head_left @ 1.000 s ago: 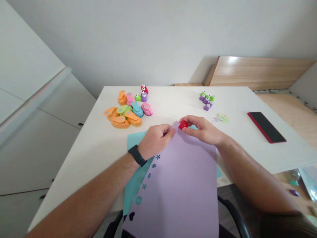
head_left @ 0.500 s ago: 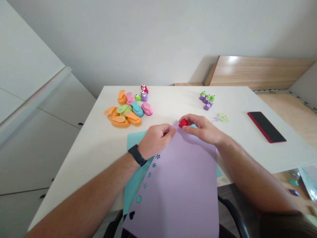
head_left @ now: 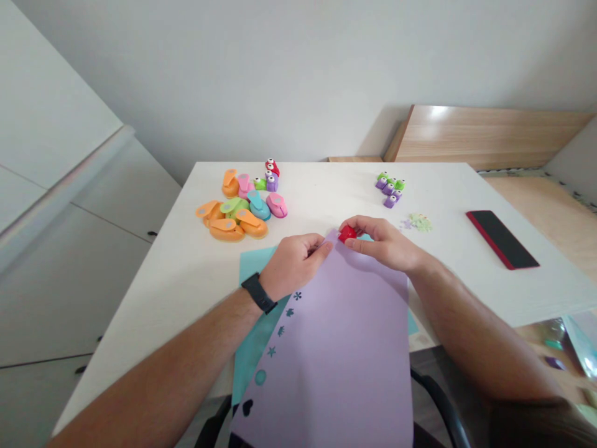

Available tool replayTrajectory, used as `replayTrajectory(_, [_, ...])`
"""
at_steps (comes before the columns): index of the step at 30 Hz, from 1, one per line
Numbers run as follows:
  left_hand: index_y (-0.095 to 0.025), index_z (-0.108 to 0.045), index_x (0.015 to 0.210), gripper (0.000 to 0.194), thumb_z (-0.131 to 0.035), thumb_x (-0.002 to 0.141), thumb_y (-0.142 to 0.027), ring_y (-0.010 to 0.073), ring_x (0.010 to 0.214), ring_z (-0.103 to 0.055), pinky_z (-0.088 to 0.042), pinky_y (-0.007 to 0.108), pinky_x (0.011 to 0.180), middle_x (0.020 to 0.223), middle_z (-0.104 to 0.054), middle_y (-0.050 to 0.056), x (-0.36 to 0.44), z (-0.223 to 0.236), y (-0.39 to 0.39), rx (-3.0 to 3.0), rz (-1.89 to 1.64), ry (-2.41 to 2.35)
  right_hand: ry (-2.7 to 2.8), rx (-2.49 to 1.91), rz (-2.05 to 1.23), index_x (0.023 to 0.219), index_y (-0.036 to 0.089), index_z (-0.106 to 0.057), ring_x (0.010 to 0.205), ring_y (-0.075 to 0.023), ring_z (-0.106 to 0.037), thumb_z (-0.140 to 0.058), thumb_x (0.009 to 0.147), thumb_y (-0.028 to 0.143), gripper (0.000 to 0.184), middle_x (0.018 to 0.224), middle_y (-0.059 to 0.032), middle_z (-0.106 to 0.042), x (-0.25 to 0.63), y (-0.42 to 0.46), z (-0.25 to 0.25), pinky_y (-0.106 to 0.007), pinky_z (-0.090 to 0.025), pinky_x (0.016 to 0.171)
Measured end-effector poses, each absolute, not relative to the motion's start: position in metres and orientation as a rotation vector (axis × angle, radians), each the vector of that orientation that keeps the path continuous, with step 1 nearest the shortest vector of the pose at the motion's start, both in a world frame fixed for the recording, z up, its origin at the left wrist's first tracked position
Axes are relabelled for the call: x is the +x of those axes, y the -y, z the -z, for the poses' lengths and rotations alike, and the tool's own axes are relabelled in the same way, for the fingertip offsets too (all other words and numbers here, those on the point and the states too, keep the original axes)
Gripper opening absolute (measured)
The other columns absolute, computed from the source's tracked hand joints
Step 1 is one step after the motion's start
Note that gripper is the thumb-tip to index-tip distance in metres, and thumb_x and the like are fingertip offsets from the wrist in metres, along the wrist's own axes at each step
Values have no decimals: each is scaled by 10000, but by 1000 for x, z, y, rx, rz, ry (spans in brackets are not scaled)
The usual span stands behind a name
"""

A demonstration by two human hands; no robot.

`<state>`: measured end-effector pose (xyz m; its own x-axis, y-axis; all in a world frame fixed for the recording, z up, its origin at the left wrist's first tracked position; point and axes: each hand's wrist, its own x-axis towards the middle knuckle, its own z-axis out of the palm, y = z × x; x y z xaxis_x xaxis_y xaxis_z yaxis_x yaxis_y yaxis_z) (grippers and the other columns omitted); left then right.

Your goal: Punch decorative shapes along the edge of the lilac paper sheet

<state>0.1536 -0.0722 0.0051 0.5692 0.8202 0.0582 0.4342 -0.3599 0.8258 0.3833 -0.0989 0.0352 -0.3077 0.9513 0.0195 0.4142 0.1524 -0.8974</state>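
Observation:
A lilac paper sheet (head_left: 340, 348) lies over a teal sheet (head_left: 254, 261) on the white table (head_left: 186, 267); a row of punched shapes runs down its left edge. My left hand (head_left: 293, 262), with a black watch on the wrist, pinches the lilac sheet's far left corner. My right hand (head_left: 380, 242) grips a small red punch (head_left: 346, 233) set on the sheet's far edge, fingers closed round it.
Large orange, green, blue and pink punches (head_left: 240, 211) lie heaped at the far left. Small purple and green punches (head_left: 390, 186) sit far right, with paper cut-outs (head_left: 417, 222) beside them. A red-cased phone (head_left: 501, 238) lies at the right. A chair (head_left: 438, 404) is below the table's edge.
Almost nothing has moved; my right hand and the red punch shifted very slightly on the sheet's far edge.

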Motion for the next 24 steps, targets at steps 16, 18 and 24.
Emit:
replayTrajectory(16, [-168, -692, 827, 410, -482, 1003, -474, 124, 618, -502, -345, 259, 575, 678, -631, -11, 153, -5, 73, 2031, -609, -1008, 1822, -1308, -1093, 1041, 180, -696, 916, -198, -607, -676, 887, 297, 194, 984, -50, -697, 386, 98, -33, -368, -472, 880])
replayTrajectory(18, [-168, -688, 818, 414, -479, 1003, -475, 123, 614, -497, -344, 259, 572, 670, -622, -12, 153, -5, 72, 2037, -617, -1002, 1820, -1305, -1095, 1038, 182, -696, 914, -200, -606, -678, 886, 304, 196, 980, -50, -697, 386, 98, -33, -370, -472, 879])
replayTrajectory(24, [-169, -690, 826, 408, -482, 1002, -473, 125, 623, -498, -344, 257, 572, 679, -629, -10, 153, -5, 73, 2035, -610, -1011, 1798, -1310, -1116, 1045, 182, -695, 913, -201, -603, -679, 880, 308, 208, 981, -50, -696, 386, 98, -33, -373, -467, 880])
